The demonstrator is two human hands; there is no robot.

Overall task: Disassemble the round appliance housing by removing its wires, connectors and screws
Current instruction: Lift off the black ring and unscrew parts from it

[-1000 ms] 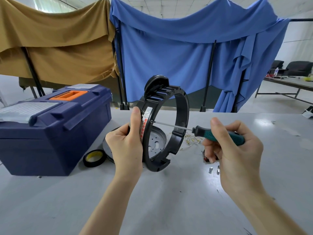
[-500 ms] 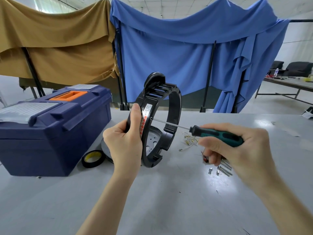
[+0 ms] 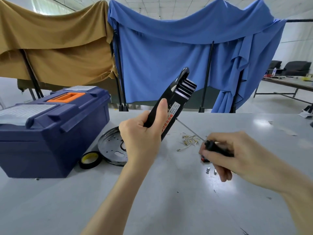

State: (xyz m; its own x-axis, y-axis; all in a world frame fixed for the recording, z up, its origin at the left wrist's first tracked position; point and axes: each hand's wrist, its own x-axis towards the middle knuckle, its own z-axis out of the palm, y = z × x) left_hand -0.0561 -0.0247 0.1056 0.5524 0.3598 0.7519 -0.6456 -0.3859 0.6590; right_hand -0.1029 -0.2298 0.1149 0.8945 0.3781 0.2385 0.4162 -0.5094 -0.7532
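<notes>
My left hand (image 3: 141, 134) grips the black round housing (image 3: 176, 99) upright above the table, turned edge-on to me, thumb along its outer wall beside a white and red label. My right hand (image 3: 237, 155) holds a screwdriver (image 3: 215, 147) by its handle. The thin shaft runs up and left, and its tip meets the housing's side just below the label. Loose wires with yellow connectors (image 3: 189, 140) lie on the table between my hands. Two small screws (image 3: 210, 170) sit under my right fingers, next to a small red part.
A dark blue toolbox (image 3: 50, 133) with an orange handle stands at the left. A round metal plate (image 3: 111, 148) and a roll of black tape (image 3: 89, 159) lie beside it. The grey table (image 3: 169, 200) spreads toward me. Brown and blue cloths hang behind.
My left hand has turned the housing from showing its open ring to edge-on and tilted it right. My right hand has dropped lower with the screwdriver, whose tip stays at the housing.
</notes>
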